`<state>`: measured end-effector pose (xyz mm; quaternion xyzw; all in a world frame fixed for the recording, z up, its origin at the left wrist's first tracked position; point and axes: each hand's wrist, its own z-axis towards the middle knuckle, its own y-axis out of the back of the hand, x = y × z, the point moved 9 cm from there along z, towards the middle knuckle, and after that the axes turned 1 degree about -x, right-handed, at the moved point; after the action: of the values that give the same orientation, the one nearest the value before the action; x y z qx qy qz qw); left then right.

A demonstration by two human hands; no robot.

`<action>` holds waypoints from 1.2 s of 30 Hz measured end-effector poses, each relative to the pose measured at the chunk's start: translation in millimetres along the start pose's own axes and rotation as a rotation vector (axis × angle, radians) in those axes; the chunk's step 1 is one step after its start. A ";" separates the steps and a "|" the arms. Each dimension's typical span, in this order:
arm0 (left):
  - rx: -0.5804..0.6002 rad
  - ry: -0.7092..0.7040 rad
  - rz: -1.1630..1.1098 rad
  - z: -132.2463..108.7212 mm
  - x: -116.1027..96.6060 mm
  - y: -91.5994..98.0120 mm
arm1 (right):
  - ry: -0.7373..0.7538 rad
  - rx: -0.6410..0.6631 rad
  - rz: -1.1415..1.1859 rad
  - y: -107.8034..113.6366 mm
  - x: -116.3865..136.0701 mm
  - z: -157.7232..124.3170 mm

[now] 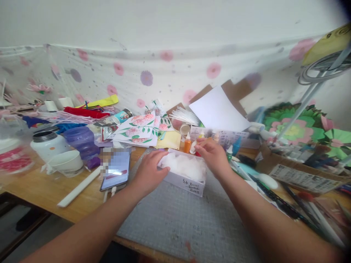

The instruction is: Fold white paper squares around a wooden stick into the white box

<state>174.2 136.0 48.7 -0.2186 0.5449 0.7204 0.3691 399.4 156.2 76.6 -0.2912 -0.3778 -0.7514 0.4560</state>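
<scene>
A small white box (189, 185) filled with fluffy white cotton-like stuffing (182, 165) sits on the grey cutting mat (164, 212). My left hand (151, 168) grips its left end, thumb toward the front and fingers at the back edge. Behind the box's right end, my right hand (211, 151) pinches a small tilted white bottle (193, 147) at the fingertips; the fingers partly cover it. Close by stand an orange dropper bottle (187, 143), a green one (229, 152) and a blue one (236, 145).
To the left are a phone (117, 170), a white stick (79, 187), a paper cup (66, 162) and a purple jar (82, 142). Flower pictures (137, 129) lean behind. On the right, a cardboard box (298, 175) of tools stands near a metal pole (307, 95).
</scene>
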 end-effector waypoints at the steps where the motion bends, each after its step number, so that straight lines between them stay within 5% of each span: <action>1: -0.006 -0.030 0.036 -0.2 -1.8 2.1 | 0.011 -0.021 -0.008 5.8 2.3 1.4; 7: -0.038 -0.189 0.152 -11.0 -16.0 6.7 | 0.049 0.013 -0.119 46.8 13.8 -9.4; 15: -0.086 -0.560 0.196 -49.2 -72.6 5.8 | -0.202 0.383 -0.357 128.2 -37.3 -62.2; 22: 0.020 -0.568 0.166 -76.0 -90.8 1.7 | -0.245 0.538 -0.400 136.0 -50.7 -77.6; 36: 0.169 -0.592 0.051 -84.0 -97.7 -17.0 | -0.296 0.492 -0.548 134.4 -67.8 -79.9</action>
<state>241.7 30.0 82.1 0.0459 0.4768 0.7141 0.5105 541.7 81.1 20.7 -0.1667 -0.6720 -0.6821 0.2353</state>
